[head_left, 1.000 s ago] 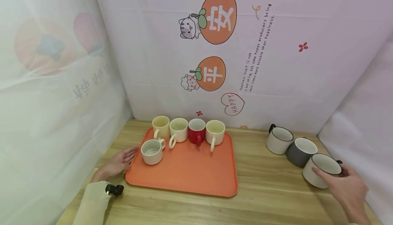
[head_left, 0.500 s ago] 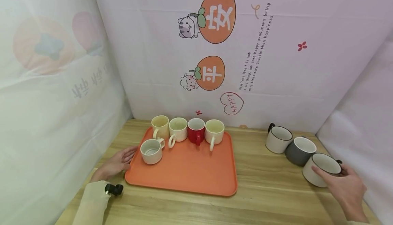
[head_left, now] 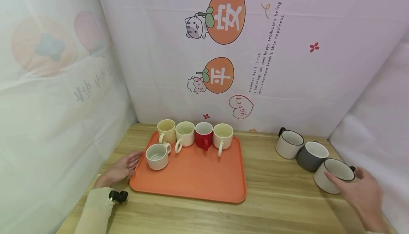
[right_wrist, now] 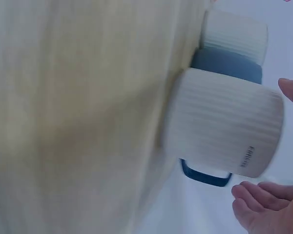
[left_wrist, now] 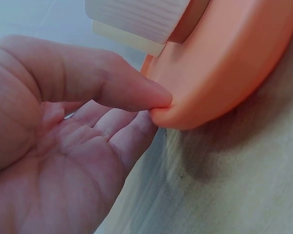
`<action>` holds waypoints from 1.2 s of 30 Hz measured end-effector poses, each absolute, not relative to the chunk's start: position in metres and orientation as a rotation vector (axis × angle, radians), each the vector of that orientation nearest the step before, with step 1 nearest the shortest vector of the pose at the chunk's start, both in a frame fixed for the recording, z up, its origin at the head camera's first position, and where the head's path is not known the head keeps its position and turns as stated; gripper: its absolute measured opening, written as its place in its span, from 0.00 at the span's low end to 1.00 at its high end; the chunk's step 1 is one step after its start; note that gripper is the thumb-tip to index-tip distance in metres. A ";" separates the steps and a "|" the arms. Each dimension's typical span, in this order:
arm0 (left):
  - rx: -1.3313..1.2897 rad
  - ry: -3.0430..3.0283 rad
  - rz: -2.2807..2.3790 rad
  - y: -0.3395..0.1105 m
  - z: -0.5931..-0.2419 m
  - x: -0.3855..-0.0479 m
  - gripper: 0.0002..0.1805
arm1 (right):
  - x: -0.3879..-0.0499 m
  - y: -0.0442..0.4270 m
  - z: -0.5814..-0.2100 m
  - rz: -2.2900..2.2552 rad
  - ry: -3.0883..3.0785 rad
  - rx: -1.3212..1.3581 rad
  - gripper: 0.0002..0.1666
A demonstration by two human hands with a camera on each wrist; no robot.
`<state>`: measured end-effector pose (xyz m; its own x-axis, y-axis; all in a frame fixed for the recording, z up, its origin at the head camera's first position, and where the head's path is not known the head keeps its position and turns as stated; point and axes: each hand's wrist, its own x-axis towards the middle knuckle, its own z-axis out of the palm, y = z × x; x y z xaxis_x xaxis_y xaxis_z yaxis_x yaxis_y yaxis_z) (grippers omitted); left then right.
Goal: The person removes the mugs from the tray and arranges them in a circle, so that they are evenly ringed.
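Note:
My left hand [head_left: 119,170] is at the left side of an orange tray [head_left: 198,180]. In the left wrist view its thumb [left_wrist: 136,90] lies on the tray's rim and the fingers reach beneath, pinching the edge. At the right, my right hand [head_left: 362,191] is spread around a white mug [head_left: 326,183] with a black rim and black handle. The right wrist view shows a slight gap between the thumb and this mug [right_wrist: 219,122], with the fingers by its handle [right_wrist: 205,178]. Behind it stand a grey mug [head_left: 310,160] and another black-rimmed white mug [head_left: 285,149].
Along the tray's back stand a yellow mug [head_left: 169,134], a cream mug [head_left: 188,138], a red mug [head_left: 202,140] and a pale yellow mug [head_left: 223,142]. A short white cup [head_left: 157,161] sits at the tray's left. White cloth walls [head_left: 287,95] enclose the wooden table [head_left: 271,198].
My right hand has loosened and shifted slightly to the right at the mug's handle. The mugs and the left hand have stayed in place.

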<state>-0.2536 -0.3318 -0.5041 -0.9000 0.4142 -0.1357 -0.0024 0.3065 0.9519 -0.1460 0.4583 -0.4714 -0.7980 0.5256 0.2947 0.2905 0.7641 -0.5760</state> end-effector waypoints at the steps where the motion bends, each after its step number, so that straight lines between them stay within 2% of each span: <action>1: 0.365 2.225 1.622 -0.331 -0.504 -0.254 0.53 | -0.146 0.458 -0.469 0.711 -2.516 -0.594 0.56; 3: 0.373 2.232 1.615 -0.331 -0.503 -0.253 0.53 | -0.145 0.456 -0.462 0.708 -2.535 -0.545 0.63; 8: 0.351 2.239 1.606 -0.331 -0.503 -0.254 0.53 | -0.149 0.435 -0.442 0.731 -2.565 -0.437 0.62; 14: 0.356 2.229 1.612 -0.331 -0.503 -0.253 0.53 | -0.167 0.388 -0.426 0.698 -2.607 -0.213 0.60; 27: 0.357 2.247 1.603 -0.332 -0.505 -0.255 0.53 | -0.208 0.236 -0.422 0.832 -2.667 0.312 0.55; 36: 0.370 2.231 1.605 -0.330 -0.501 -0.253 0.53 | -0.221 0.130 -0.427 1.038 -2.658 0.593 0.53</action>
